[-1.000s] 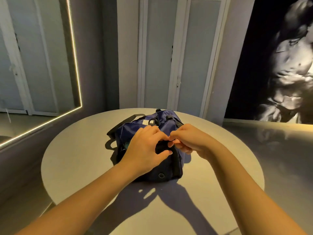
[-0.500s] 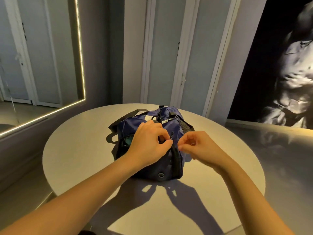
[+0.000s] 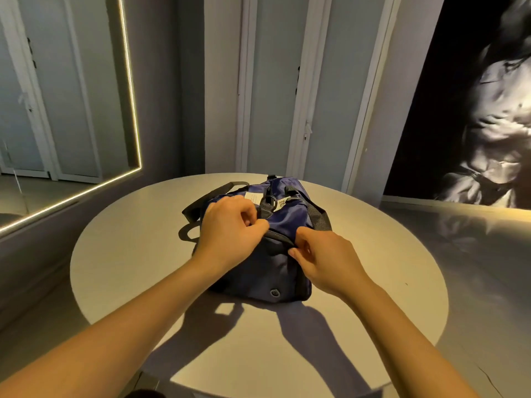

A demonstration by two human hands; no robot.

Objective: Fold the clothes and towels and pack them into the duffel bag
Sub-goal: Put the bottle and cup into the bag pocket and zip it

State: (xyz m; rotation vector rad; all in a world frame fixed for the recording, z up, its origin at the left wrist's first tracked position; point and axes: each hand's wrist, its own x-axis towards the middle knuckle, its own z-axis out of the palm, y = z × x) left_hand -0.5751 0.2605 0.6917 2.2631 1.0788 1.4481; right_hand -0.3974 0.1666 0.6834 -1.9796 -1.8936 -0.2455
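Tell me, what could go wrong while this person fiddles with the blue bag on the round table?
Three possible snags. The right hand pinches the near top edge of the duffel bag, seemingly at its zip; bulging fabric could jam there. If the grip of the left hand on the bag top slips, the bag may slide on the smooth table. The white label and black strap lie near the opening and might get caught.

Single head-worn view: looking forward and down across the round table (image 3: 120, 254) from its near edge, close, facing the doors (image 3: 275, 96) behind it.
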